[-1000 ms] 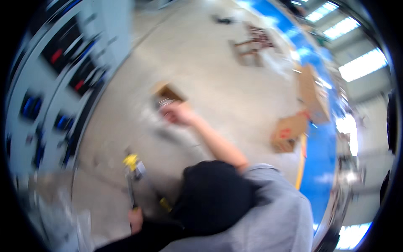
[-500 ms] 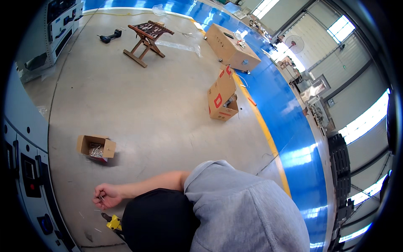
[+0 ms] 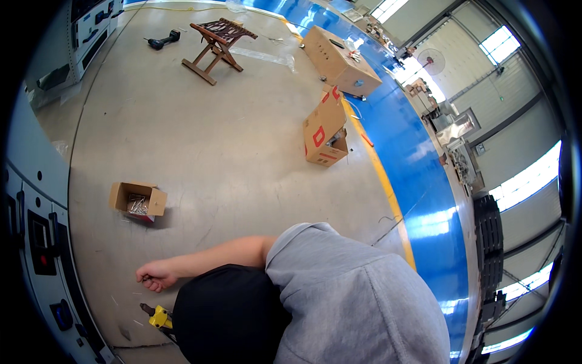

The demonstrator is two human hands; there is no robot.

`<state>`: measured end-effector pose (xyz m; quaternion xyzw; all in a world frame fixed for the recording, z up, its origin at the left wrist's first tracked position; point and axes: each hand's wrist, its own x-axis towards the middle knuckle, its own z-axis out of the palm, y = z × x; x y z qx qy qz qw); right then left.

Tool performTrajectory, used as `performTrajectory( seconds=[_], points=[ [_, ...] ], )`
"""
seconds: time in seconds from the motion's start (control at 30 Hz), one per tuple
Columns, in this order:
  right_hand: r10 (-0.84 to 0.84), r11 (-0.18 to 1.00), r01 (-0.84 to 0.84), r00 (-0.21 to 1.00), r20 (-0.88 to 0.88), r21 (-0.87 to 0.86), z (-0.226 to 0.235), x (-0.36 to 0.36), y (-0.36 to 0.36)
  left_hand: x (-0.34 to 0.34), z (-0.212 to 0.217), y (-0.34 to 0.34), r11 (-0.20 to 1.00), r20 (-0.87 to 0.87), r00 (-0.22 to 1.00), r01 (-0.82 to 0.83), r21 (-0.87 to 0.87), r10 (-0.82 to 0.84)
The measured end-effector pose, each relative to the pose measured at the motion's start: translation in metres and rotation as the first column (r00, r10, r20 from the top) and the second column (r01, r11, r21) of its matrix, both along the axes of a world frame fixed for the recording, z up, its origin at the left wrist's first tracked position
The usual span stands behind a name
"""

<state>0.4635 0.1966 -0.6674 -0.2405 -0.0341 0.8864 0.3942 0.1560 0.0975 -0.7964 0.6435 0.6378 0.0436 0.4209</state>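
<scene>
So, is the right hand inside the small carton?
No, the right hand sits outside the open small carton, near the yellow tool head.

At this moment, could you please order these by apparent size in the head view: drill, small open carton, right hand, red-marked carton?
Largest to smallest:
1. Red-marked carton
2. Small open carton
3. Right hand
4. Drill; it lies far off, so its real size is unsure.
</scene>
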Motion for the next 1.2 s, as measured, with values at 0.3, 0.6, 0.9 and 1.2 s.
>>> performTrajectory(
  seconds=[0.3,0.6,0.9,1.2],
  points=[
    [0.004,0.991,-0.029,0.982,0.189,0.13,0.024,-0.009,0.002,-0.091,0.002,-0.118,0.994,0.005,0.995,-0.099,-0.039,0.099],
    [-0.068,0.984,-0.032,0.844,0.531,0.176,0.105,0.002,-0.002,-0.072,0.129,-0.099,0.998,0.032,0.998,-0.049,-0.032,0.05],
    [-0.083,0.884,-0.249,0.749,0.657,0.396,0.102,0.005,-0.015,-0.061,0.13,-0.121,0.99,0.055,0.989,-0.139,0.028,0.138],
    [-0.174,0.868,-0.232,0.687,0.706,0.44,0.09,0.001,-0.025,-0.058,0.139,-0.113,0.987,0.077,0.984,-0.161,0.016,0.159]
  ],
)
